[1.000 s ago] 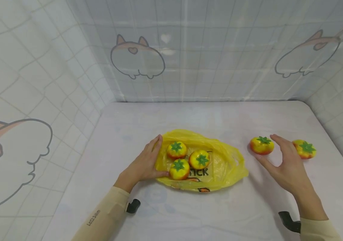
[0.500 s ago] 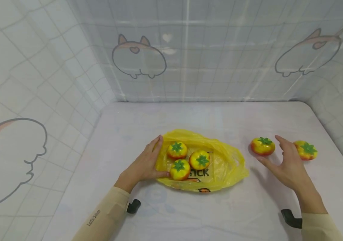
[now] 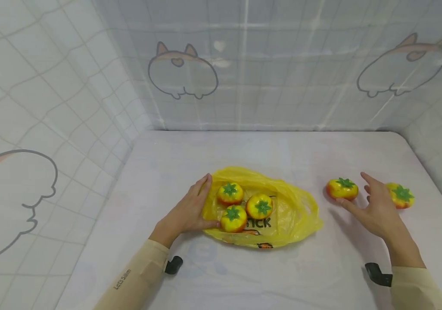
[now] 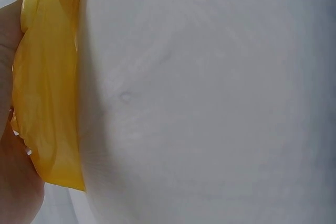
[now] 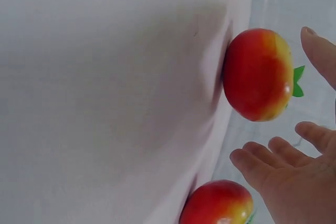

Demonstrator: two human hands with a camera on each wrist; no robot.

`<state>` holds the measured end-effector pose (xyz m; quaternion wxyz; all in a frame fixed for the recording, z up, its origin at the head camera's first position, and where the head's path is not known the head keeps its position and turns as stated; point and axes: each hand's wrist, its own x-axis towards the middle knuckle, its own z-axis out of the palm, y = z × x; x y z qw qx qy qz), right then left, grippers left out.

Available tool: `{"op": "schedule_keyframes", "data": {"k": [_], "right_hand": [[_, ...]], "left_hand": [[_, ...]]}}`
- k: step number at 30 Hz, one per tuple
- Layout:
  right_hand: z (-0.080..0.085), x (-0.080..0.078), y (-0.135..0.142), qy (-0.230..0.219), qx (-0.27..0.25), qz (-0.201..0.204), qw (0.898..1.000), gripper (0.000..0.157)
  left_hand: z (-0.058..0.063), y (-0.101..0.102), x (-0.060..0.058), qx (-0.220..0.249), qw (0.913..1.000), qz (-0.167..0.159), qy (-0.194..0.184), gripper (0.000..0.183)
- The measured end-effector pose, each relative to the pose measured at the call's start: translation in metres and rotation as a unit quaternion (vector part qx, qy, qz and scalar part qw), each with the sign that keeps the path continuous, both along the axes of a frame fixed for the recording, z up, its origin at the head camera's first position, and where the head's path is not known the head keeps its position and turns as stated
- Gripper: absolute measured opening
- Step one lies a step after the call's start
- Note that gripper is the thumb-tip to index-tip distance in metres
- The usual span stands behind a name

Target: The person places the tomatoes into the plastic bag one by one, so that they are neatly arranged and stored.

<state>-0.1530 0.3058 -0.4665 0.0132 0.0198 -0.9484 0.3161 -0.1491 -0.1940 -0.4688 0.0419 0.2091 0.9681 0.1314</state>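
Left hand (image 3: 188, 211) partly hidden at yellow bag (image 3: 302, 215), cannot tell grip; right hand (image 3: 381, 211) spread, empty, partly covering rightmost fruit (image 3: 403, 196).

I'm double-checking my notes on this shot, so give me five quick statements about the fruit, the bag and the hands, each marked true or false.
1. Three fruits lie within the rim of the yellow bag. True.
2. The right hand grips a fruit. False: the right hand holds nothing, though one of the two loose fruits sits close by on the table.
3. The left hand touches the bag. True.
4. The bag carries no print. False: dark letters show on it.
5. Both loose fruits lie beyond the bag's left end. False: both lie to the right of it.
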Motion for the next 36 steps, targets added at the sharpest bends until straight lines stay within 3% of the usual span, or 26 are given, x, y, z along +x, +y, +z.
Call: {"op": "schedule_keyframes", "data": {"k": [14,36], "right_hand": [[-0.002,-0.017,0.006,-0.066,-0.007,0.026,0.997,0.117],[-0.008,-0.021,0.003,-0.1,0.011,0.018,0.995,0.119]], "left_hand": [[0.003,0.003,0.004,-0.001,0.9998,0.011,-0.013,0.138],[0.007,0.004,0.004,-0.006,0.9998,0.014,-0.016,0.138]]}}
